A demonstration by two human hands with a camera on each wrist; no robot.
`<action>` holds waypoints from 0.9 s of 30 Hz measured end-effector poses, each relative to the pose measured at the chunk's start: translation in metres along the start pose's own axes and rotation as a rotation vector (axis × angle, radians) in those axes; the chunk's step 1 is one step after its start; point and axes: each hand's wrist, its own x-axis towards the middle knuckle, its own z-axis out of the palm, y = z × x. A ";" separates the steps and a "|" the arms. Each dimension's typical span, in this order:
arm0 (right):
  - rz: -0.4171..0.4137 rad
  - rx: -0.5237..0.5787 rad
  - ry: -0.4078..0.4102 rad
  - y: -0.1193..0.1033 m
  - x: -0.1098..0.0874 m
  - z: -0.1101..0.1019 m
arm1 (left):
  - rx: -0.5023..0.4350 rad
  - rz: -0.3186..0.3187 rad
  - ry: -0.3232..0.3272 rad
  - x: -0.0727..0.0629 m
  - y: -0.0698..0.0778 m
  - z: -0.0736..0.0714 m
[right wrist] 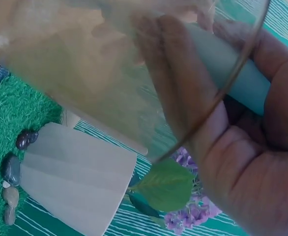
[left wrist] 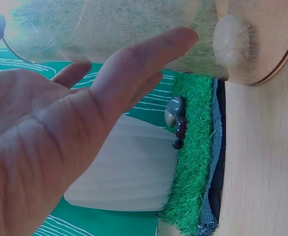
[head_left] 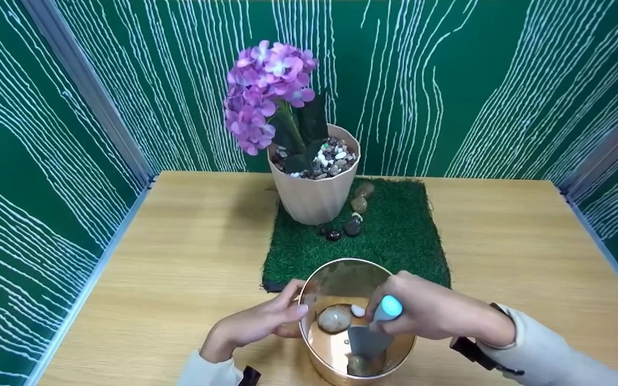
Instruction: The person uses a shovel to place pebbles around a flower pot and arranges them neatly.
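A clear, amber-tinted round tub (head_left: pixel 317 348) stands at the front of the table. Inside lie a large pale stone (head_left: pixel 335 319), a small white pebble (head_left: pixel 358 310) and a brownish stone (head_left: pixel 360 365) by the blade. My left hand (head_left: pixel 260 321) holds the tub's left side, thumb over the rim and fingers along the outer wall (left wrist: pixel 134 29). My right hand (head_left: pixel 421 305) reaches over the rim, gripping the turquoise handle (head_left: pixel 390 307) of a small shovel. Its flat grey blade (head_left: pixel 365 340) points down into the tub. Through the wall the right fingers (right wrist: pixel 178 64) look blurred.
Behind the tub lies a square of artificial grass (head_left: pixel 395 236). On it stand a ribbed pale pot (head_left: pixel 314 198) with purple flowers (head_left: pixel 266 91) and pebbles, and a curved row of polished stones (head_left: pixel 353 225). Green panels with white lines (head_left: pixel 395 80) wall the table in.
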 end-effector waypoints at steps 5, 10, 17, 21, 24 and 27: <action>0.007 -0.035 -0.063 -0.004 0.008 0.007 | -0.004 -0.004 0.002 0.000 0.001 0.000; -0.015 -0.033 -0.098 -0.006 0.013 0.012 | -0.018 -0.005 -0.007 0.001 0.000 0.000; 0.007 -0.003 -0.100 -0.002 0.015 0.009 | -0.034 0.008 -0.018 0.001 -0.001 0.000; 0.028 0.045 -0.115 -0.001 0.016 0.007 | -0.028 -0.013 -0.015 0.001 0.001 0.000; 0.028 0.061 -0.127 -0.001 0.018 0.008 | -0.024 -0.029 -0.012 0.001 0.002 0.001; 0.010 0.071 -0.121 -0.001 0.018 0.010 | -0.016 -0.037 -0.005 0.001 0.002 0.001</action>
